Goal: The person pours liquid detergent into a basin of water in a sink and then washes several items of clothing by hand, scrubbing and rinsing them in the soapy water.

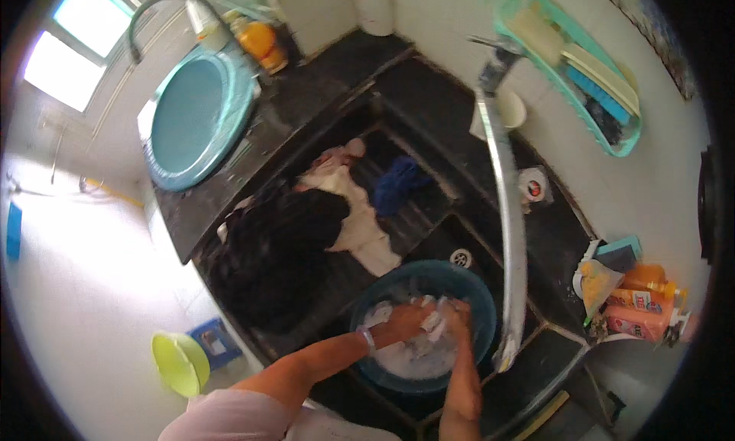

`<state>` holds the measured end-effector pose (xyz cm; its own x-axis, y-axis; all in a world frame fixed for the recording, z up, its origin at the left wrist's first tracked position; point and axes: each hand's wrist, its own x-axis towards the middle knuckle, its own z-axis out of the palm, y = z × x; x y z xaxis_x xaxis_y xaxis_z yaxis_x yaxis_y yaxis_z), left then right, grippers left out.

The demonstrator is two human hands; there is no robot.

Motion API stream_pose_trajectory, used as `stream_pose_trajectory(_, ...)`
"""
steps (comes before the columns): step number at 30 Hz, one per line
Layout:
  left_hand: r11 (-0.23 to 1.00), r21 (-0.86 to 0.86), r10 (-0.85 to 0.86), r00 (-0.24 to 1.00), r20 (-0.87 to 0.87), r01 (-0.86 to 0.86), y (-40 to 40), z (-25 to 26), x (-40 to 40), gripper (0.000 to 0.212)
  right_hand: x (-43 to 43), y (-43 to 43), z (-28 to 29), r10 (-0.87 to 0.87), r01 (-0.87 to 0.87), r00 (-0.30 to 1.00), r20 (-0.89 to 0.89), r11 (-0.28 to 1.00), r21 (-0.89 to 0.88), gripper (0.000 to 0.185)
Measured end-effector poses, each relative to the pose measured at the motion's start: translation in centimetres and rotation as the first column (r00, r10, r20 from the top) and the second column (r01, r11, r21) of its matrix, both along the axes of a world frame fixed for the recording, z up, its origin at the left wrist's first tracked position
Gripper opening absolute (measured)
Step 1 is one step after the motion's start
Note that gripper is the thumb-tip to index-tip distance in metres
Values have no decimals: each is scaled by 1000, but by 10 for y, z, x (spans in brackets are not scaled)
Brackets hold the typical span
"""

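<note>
Both hands are inside a round teal plastic basin (367, 294) that stands in a dark stone sink and holds sudsy water. My left hand (406, 320), with a pale band at its wrist, grips a wet white cloth (434, 326). Close beside it, my right hand (455, 316) is closed on the same cloth. More pale fabric lies in the suds. Left of the basin, on a ribbed dark slab, are a heap of black clothes (287, 240), a cream garment (362, 228) and a crumpled blue cloth (399, 184).
A long metal faucet (504, 211) arches right of the basin. A light blue basin (189, 113) sits at upper left. Bottles (640, 320) stand at right. A mint wall basket (563, 68) holds brushes. A lime green bowl (181, 363) is low at left.
</note>
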<state>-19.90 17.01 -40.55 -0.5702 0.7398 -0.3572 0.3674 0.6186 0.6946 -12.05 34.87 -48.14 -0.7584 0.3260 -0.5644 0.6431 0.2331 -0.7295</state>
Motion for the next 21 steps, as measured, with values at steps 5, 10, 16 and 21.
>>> stream_pose_trajectory(5,981,121,-150,988,-28,152,-42,38,26,58,46,-29,91,14,-3,977,-215,999,51,32)
stream_pose_trajectory(10,959,252,-61,963,-264,130,-73,9,61,62,88,-63,105,330,-250,907,-261,922,296,47)
stream_pose_trajectory(16,964,-267,-88,961,-263,15,-49,10,27,81,49,-91,45,127,-178,984,125,709,682,67)
stream_pose_trajectory(21,917,-399,-322,594,-737,3,-18,-46,27,77,112,-89,-110,193,-228,969,153,467,854,57)
